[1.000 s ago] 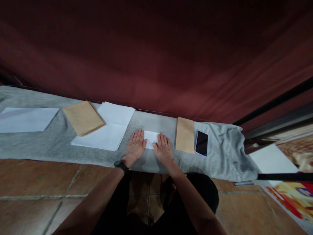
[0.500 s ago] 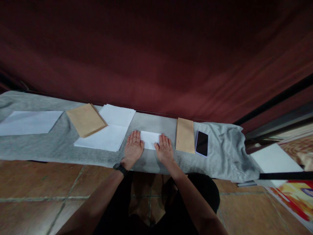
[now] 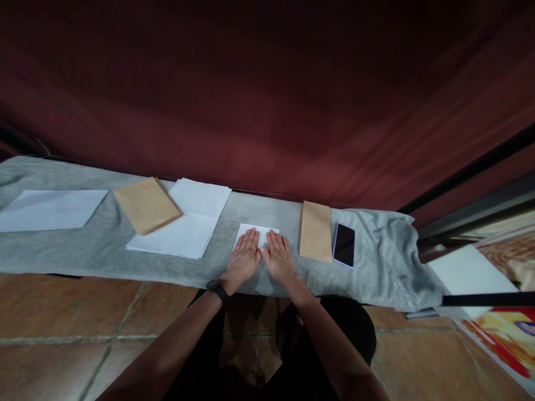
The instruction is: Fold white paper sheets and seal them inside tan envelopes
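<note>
We rest both palms on a small piece of white paper (image 3: pixel 262 237), perhaps folded, which lies near the middle of the tabletop (image 3: pixel 259 206), directly in front of us. Our left hand (image 3: pixel 242 259) and right hand (image 3: pixel 278 258) are spread flat, fingers extended and thumbs nearly meeting, gripping nothing; we judge this broad contact suits pressing the sheet flat against the soft gray cloth (image 3: pixel 376 250) without creasing it.

To the right, a brown envelope (image 3: pixel 315 231) lies apart from the paper, with a phone (image 3: pixel 344 245) just beside it, seemingly set there to leave our working spot free. To the left, a stack of brown envelopes (image 3: pixel 147 207) overlaps larger white sheets (image 3: pixel 200 197), perhaps weighing them down. Another white sheet (image 3: pixel 52 210) lies farther left, likely set aside to stay separate.
</note>
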Motion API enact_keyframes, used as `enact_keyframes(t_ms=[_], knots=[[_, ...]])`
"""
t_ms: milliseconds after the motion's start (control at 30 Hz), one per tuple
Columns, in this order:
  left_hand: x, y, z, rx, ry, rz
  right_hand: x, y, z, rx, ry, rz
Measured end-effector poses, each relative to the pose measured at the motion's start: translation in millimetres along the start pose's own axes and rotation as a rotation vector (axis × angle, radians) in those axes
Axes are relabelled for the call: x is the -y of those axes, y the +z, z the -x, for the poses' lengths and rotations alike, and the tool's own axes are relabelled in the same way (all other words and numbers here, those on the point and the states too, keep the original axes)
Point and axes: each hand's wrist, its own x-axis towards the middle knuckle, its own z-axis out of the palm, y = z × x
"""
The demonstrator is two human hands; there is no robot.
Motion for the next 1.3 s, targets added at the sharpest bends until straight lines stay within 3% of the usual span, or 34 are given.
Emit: enact_keyframes(t_ms=[300, 800, 933, 1067, 1300], knots=[[33, -9.4, 3, -0.054, -0.124, 0.028, -4, 2, 0, -0.056, 0.046, 0.039], [35, -14.9, 10, -0.08, -0.181, -0.09, -2, -4, -2, 0.027, 0.146, 0.186], [24, -13.1, 10, -0.116, -0.05, -0.063, 0, -5, -2, 0.016, 0.117, 0.156], [11, -6.1, 5, -0.027, 0.149, -0.008, 2, -4, 0, 0.075, -0.02, 0.098], [16, -2.9, -9, 0.01, 0.094, -0.009, -4, 1, 6, 0.005, -0.024, 0.151]])
